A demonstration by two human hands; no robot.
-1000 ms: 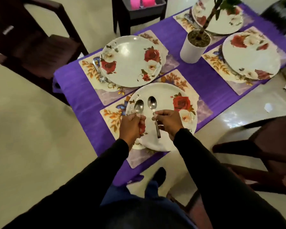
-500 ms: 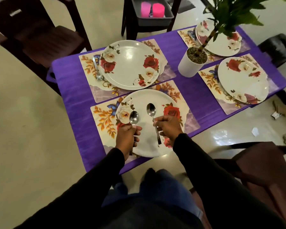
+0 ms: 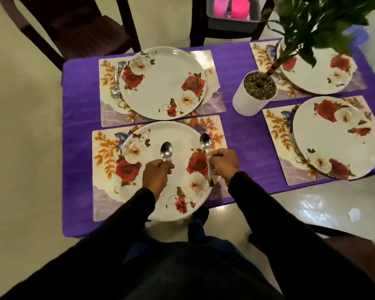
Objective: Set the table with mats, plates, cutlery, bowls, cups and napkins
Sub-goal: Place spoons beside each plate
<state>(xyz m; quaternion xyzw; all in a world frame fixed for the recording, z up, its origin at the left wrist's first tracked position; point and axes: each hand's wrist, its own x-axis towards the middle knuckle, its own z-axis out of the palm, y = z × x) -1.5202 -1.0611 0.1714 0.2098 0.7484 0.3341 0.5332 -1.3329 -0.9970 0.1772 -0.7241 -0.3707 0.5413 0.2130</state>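
**Table setting: mats and plates placed, cutlery in progress**

Far-left setting: a mat (image 3: 108, 92) lies on the purple tablecloth (image 3: 243, 131); a floral plate (image 3: 162, 83) rests on it; one spoon (image 3: 116, 83) lies on the mat just beside the plate's left rim; this place appears to have its first piece of cutlery.

Near-left setting: a second mat (image 3: 105, 165) carries the near plate (image 3: 160, 191); no cutlery lies on this mat yet. The left hand (image 3: 156, 176) curls round the handle of a left spoon (image 3: 166, 150), bowl upward, above the plate's centre; the right hand (image 3: 223, 165) pinches the handle of a right spoon (image 3: 205, 146), bowl upward, above the plate's right rim; both spoons are held clear of the table, not laid down.

Centre: a white plant pot (image 3: 247, 102) stands on the cloth between the left and right settings.

Right settings: the near-right mat (image 3: 275, 131) holds a plate (image 3: 333, 137); the far-right mat (image 3: 260, 55) holds another plate (image 3: 320, 76), partly hidden by leaves; whether cutlery lies there cannot be told.

Judgement: mats and plates are complete at four places; cutlery is only begun; bowls, cups and napkins are absent from the table. Two pink items (image 3: 230, 7), possibly cups, sit in a grey tray (image 3: 232, 24) beyond the table.
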